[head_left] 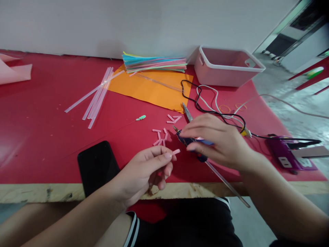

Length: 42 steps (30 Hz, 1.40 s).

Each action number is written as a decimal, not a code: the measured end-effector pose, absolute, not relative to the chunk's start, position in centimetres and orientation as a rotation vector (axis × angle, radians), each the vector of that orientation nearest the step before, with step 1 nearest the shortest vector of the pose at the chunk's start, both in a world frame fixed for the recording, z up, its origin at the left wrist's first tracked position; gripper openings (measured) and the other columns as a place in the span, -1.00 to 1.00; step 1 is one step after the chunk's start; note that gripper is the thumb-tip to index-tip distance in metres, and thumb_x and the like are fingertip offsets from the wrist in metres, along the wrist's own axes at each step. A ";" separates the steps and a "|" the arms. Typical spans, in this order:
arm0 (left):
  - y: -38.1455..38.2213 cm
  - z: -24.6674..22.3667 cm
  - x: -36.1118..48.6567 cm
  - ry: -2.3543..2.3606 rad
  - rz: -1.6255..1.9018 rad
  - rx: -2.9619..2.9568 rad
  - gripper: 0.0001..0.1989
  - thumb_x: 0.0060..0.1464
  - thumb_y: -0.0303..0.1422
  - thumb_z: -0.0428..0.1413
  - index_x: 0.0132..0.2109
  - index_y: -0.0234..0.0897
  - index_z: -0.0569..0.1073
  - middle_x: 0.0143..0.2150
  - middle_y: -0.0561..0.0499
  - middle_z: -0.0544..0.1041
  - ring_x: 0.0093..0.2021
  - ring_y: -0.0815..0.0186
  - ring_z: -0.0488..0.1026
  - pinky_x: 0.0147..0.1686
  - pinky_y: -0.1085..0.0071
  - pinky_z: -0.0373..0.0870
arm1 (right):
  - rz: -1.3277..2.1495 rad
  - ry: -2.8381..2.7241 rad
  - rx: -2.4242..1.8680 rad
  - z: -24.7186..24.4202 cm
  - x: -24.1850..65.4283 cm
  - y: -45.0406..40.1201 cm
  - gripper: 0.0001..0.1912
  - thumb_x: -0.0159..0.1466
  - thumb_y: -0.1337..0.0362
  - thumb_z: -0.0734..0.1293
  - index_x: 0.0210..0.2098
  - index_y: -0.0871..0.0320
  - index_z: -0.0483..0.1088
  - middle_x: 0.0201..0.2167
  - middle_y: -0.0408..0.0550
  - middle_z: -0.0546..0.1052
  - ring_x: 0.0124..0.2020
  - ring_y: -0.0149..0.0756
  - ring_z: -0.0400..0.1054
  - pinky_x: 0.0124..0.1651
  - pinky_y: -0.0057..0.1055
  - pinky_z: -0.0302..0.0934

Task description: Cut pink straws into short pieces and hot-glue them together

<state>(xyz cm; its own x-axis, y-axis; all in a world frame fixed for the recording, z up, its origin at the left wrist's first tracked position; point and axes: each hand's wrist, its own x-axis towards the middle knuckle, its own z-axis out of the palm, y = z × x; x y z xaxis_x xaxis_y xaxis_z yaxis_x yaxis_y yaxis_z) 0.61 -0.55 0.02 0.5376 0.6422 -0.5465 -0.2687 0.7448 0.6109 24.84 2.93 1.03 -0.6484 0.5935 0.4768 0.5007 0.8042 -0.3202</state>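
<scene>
My left hand [151, 168] pinches a short pink piece [176, 151] between thumb and forefinger, above the table's front edge. My right hand [218, 140] curls over a dark blue hot glue gun [185, 140], its fingers and thumb on either side of the body. From the gun's rear a translucent glue stick [227, 184] reaches past the table edge. Its tip points away, near scattered short pink pieces [159, 135]. Beyond my right knuckles lies a pointed metal tool [187, 112], its rear part covered by the hand.
A black phone [97, 164] overhangs the front edge. A green piece [141, 117] on thin wire, pale pink sticks [99, 94], orange paper [154, 91], a multicoloured stick bundle [154, 64], a pink bin [226, 68], cables [203, 106] and a purple device [282, 154] lie around.
</scene>
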 end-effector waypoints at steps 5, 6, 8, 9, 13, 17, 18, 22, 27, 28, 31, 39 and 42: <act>-0.4 0.4 0.1 0.849 0.668 0.538 -0.83 0.07 -0.33 0.36 -0.34 -0.30 0.54 -0.55 0.13 0.48 -0.61 0.51 0.36 -0.62 0.65 0.35 | 0.196 -2.564 -1.572 0.2 31.0 1.5 -0.65 0.27 0.34 0.26 0.03 0.14 0.47 -0.04 0.10 0.61 0.00 0.06 0.51 0.02 -0.02 0.39; -0.4 0.4 0.0 0.857 0.680 0.546 -0.81 0.03 -0.32 0.39 -0.34 -0.29 0.54 -0.54 0.12 0.50 -0.61 0.51 0.37 -0.61 0.64 0.36 | 0.233 -2.579 -1.641 -0.3 31.8 1.3 -0.58 0.23 0.37 0.26 0.07 0.14 0.46 -0.03 0.10 0.61 0.00 0.06 0.51 0.03 -0.01 0.39; -0.3 0.5 0.0 0.881 0.695 0.555 -0.77 -0.04 -0.31 0.43 -0.35 -0.28 0.54 -0.52 0.11 0.53 -0.60 0.50 0.39 -0.60 0.62 0.38 | 0.288 -2.556 -1.704 -1.1 32.6 0.9 -0.54 0.19 0.42 0.24 0.07 0.14 0.48 -0.01 0.10 0.61 -0.02 0.00 0.52 0.03 -0.06 0.40; -0.3 0.5 0.0 0.888 0.695 0.557 -0.75 -0.06 -0.31 0.44 -0.36 -0.27 0.53 -0.51 0.11 0.55 -0.60 0.49 0.40 -0.59 0.62 0.38 | 0.293 -2.538 -1.715 -1.4 32.8 0.9 -0.54 0.18 0.45 0.22 0.04 0.14 0.50 -0.02 0.09 0.61 -0.04 -0.03 0.53 0.04 -0.09 0.40; -0.1 0.4 0.3 0.884 0.690 0.572 -0.73 -0.07 -0.29 0.45 -0.38 -0.26 0.51 -0.48 0.11 0.57 -0.59 0.48 0.41 -0.59 0.60 0.37 | 0.191 -2.447 -1.762 -1.2 33.2 0.9 -0.57 0.15 0.56 0.19 -0.13 0.12 0.54 -0.11 0.08 0.63 -0.07 -0.05 0.54 0.01 -0.16 0.40; -0.1 0.2 0.2 0.875 0.726 0.576 -0.76 -0.05 -0.30 0.43 -0.38 -0.27 0.53 -0.49 0.10 0.56 -0.55 0.47 0.40 -0.56 0.59 0.38 | 0.004 -2.274 -1.968 0.0 35.1 0.8 -0.64 0.19 0.56 0.21 -0.15 0.14 0.53 -0.08 0.16 0.65 -0.07 0.00 0.56 -0.07 -0.20 0.38; -0.1 0.1 0.2 0.874 0.735 0.574 -0.77 -0.04 -0.29 0.43 -0.38 -0.27 0.53 -0.48 0.10 0.56 -0.54 0.47 0.40 -0.55 0.59 0.38 | -0.011 -2.242 -2.014 0.2 35.7 0.9 -0.64 0.20 0.56 0.22 -0.15 0.14 0.53 -0.07 0.17 0.65 -0.07 -0.01 0.56 -0.07 -0.21 0.37; -0.4 0.0 0.1 0.877 0.723 0.579 -0.78 0.00 -0.29 0.40 -0.38 -0.28 0.52 -0.47 0.09 0.55 -0.53 0.47 0.38 -0.53 0.56 0.37 | 0.012 -2.154 -2.061 -0.6 37.8 1.3 -0.62 0.18 0.55 0.21 -0.15 0.10 0.53 -0.08 0.13 0.66 -0.09 -0.06 0.56 -0.09 -0.26 0.32; -0.3 -0.1 0.3 0.901 0.728 0.593 -0.76 -0.01 -0.28 0.40 -0.36 -0.30 0.52 -0.46 0.07 0.54 -0.51 0.46 0.37 -0.51 0.54 0.35 | -0.010 -2.155 -1.980 -2.1 38.8 2.5 -0.57 0.14 0.60 0.20 -0.17 0.13 0.56 -0.11 0.13 0.68 -0.03 -0.03 0.55 -0.04 -0.25 0.32; -0.3 -0.2 0.3 0.911 0.735 0.595 -0.76 -0.02 -0.28 0.40 -0.36 -0.30 0.51 -0.46 0.07 0.54 -0.51 0.46 0.37 -0.50 0.53 0.35 | -0.005 -2.164 -1.973 -2.3 39.0 2.8 -0.58 0.13 0.61 0.21 -0.19 0.13 0.57 -0.12 0.12 0.68 -0.04 -0.03 0.55 -0.03 -0.26 0.33; -0.3 -0.2 0.3 0.926 0.741 0.604 -0.75 -0.02 -0.28 0.40 -0.35 -0.30 0.51 -0.46 0.07 0.53 -0.50 0.46 0.37 -0.49 0.52 0.35 | -0.024 -2.159 -1.987 -2.3 39.5 3.5 -0.60 0.13 0.61 0.22 -0.24 0.15 0.59 -0.14 0.16 0.67 -0.05 -0.01 0.55 -0.01 -0.25 0.34; -0.3 -0.1 0.3 0.970 0.757 0.630 -0.74 -0.03 -0.26 0.40 -0.37 -0.29 0.50 -0.46 0.07 0.52 -0.50 0.45 0.35 -0.48 0.52 0.31 | -0.184 -2.094 -2.039 -0.6 34.3 0.5 -0.67 0.32 0.37 0.29 0.05 0.24 0.48 0.03 0.34 0.54 0.08 0.14 0.45 0.13 -0.03 0.32; -0.3 0.0 0.3 1.016 0.755 0.668 -0.74 -0.03 -0.25 0.40 -0.36 -0.28 0.50 -0.45 0.08 0.53 -0.50 0.45 0.36 -0.47 0.51 0.31 | -0.044 -2.071 -2.026 -0.8 28.7 -0.8 -0.68 0.36 0.04 0.32 -0.08 0.16 0.48 -0.14 0.13 0.58 -0.13 0.00 0.51 -0.05 -0.13 0.38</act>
